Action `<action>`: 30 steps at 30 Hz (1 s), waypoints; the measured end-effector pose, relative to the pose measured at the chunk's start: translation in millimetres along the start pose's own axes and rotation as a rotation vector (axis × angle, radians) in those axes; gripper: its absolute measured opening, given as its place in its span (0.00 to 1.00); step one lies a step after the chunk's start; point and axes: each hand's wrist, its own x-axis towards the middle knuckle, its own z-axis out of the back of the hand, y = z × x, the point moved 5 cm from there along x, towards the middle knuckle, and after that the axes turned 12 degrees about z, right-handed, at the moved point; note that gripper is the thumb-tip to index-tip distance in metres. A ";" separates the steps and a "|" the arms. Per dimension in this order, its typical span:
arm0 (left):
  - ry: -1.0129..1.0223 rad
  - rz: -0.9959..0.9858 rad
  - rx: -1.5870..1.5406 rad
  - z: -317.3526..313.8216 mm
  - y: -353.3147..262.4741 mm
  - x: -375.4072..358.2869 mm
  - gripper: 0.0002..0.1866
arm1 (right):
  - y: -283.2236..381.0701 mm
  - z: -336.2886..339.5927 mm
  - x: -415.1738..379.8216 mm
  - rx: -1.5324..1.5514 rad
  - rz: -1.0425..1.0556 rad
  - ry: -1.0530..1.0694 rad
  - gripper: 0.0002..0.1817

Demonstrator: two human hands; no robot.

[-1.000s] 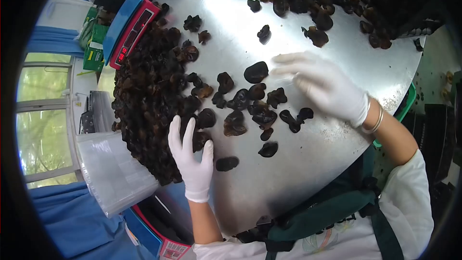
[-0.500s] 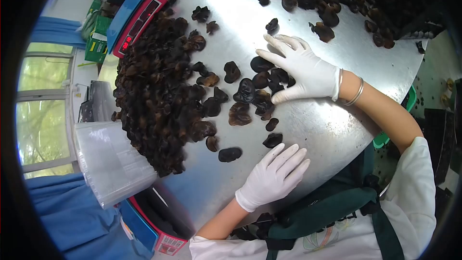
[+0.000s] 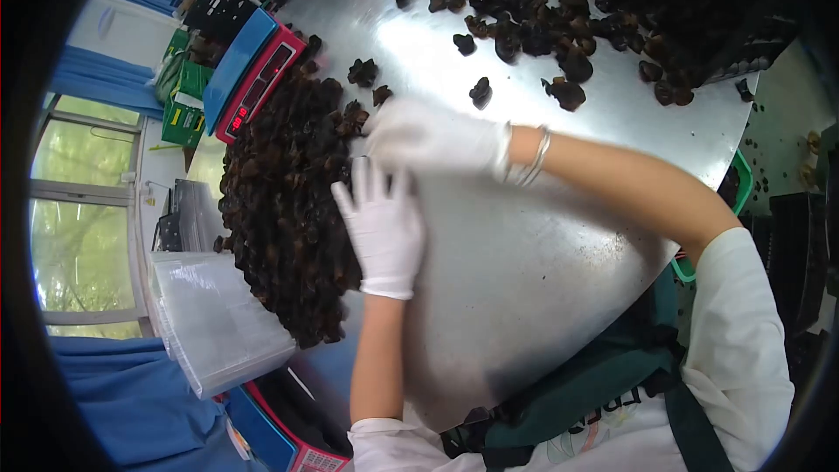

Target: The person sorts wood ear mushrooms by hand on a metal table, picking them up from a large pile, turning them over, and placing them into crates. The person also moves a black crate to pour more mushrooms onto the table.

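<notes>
A big heap of dark brown wood ear mushrooms (image 3: pixel 284 218) lies on the shiny metal table (image 3: pixel 489 297). My left hand (image 3: pixel 387 236), in a white glove, rests against the near side of the heap with its fingers stretched and spread. Just beyond it is my right hand (image 3: pixel 428 135), also gloved and smeared by motion, close to the upper edge of the heap. Its fingers do not show clearly, nor whether anything is in them. A few loose wood ears (image 3: pixel 363 72) lie past the right hand.
A pink and blue digital scale (image 3: pixel 253 79) stands behind the heap, its red digits lit. Clear plastic bags (image 3: pixel 218 315) are stacked left, above a second scale (image 3: pixel 288 428). More wood ears (image 3: pixel 524 26) cover the far side. A green basket (image 3: pixel 743 183) sits below the table edge.
Both hands have moved left to the heap. The loose wood ears that lay between the hands and the heap are now up against it or hidden by the hands. The view has shifted slightly.
</notes>
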 end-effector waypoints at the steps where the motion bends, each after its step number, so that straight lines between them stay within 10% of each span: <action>1: 0.071 0.063 0.025 -0.6 18.8 7.3 0.21 | -23.8 34.4 -16.8 -0.040 -0.169 -0.113 0.14; 5: 0.003 0.186 0.052 -29.9 91.8 7.6 0.22 | -75.9 144.0 -92.6 -1.179 -0.463 -0.025 0.31; 8: 0.066 0.227 0.026 -32.9 95.6 13.4 0.21 | -72.1 161.4 -129.4 -0.785 -0.540 0.241 0.23; 11: 0.075 0.269 -0.106 -22.3 85.8 10.2 0.21 | -15.9 172.6 -146.2 -0.404 -0.532 0.062 0.17; 16: -0.042 0.063 -0.250 25.4 22.0 16.7 0.17 | 30.9 199.0 -208.3 -0.837 -0.589 -0.099 0.26; 24: 0.209 -0.110 -1.050 7.5 -118.6 9.2 0.30 | 117.5 89.5 -160.7 -0.346 -0.398 0.101 0.17; 27: 0.225 -0.074 -1.038 7.3 -118.5 -0.8 0.28 | 123.5 100.7 -151.7 -0.206 -0.226 -0.137 0.11; 30: 0.283 -0.036 -0.987 10.6 -88.9 -16.0 0.26 | 103.2 159.2 -177.8 -0.060 -0.603 -0.655 0.11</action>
